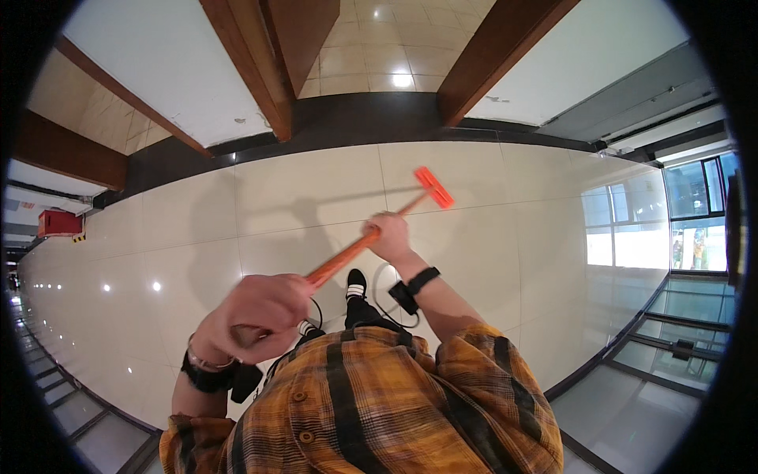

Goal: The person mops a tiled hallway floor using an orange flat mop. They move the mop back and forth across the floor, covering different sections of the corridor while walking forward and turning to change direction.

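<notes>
A long wooden handle runs slantwise across the view, down and away from me. My left hand is wrapped around its upper part, close to the camera and slightly blurred; the handle's butt end shows at the fist. Further down the shaft, my right hand grips it too. At the far end is a narrow orange-red head, blurred, set crosswise over the floor tiles. Whether it is a mop or a broom head, and whether it touches the floor, I cannot tell.
Glossy beige floor tiles surround my shoes. Ahead, a dark threshold strip crosses a doorway between brown wooden frames. A red box stands by the left wall. Windows line the right. Cables hang near both wrists.
</notes>
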A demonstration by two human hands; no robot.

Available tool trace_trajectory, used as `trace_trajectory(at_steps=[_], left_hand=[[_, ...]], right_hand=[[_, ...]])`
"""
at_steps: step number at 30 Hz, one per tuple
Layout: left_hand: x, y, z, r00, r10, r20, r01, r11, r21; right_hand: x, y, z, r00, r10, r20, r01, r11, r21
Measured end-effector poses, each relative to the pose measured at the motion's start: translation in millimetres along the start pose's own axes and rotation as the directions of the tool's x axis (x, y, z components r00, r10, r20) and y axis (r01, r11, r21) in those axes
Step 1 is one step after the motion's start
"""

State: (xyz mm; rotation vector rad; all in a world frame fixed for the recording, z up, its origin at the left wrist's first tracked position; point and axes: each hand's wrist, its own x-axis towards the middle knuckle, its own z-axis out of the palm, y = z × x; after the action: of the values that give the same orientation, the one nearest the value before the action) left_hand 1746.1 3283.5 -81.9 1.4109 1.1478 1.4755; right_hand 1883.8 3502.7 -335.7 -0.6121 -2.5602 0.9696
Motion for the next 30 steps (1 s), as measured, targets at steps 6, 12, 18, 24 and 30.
trace_trajectory(at_steps=[6, 12, 18, 24, 30], left_hand=[[38.5, 1.9, 25.0, 0.975, -0.101, 0.197, 0.103, 0.995, 0.002], [52.5, 38.5, 21.6, 0.986, -0.156, 0.052, 0.139, 0.959, 0.246], [100.8, -9.8, 35.4, 0.995, -0.039, 0.086, 0.006, 0.934, 0.356], [101.7, -19.3, 48.7, 0.92, -0.097, 0.379, 0.0, 0.969, 0.248], [90.8, -40.6, 64.1, 0.908, -0.099, 0.407, 0.209, 0.949, -0.236]], right_hand=[[-31.1, 26.5, -23.2, 0.978, 0.144, -0.154, -0.142, 0.99, 0.024], [47.6, 6.0, -1.2, 0.987, -0.099, -0.13, 0.114, 0.987, 0.114], [85.4, 43.1, -22.7, 0.997, 0.045, -0.055, -0.04, 0.995, 0.093], [-3.7, 61.2, -52.1, 0.928, 0.113, -0.355, -0.107, 0.994, 0.034], [-118.1, 54.2, -65.8, 0.824, 0.368, -0.431, -0.452, 0.886, -0.107]])
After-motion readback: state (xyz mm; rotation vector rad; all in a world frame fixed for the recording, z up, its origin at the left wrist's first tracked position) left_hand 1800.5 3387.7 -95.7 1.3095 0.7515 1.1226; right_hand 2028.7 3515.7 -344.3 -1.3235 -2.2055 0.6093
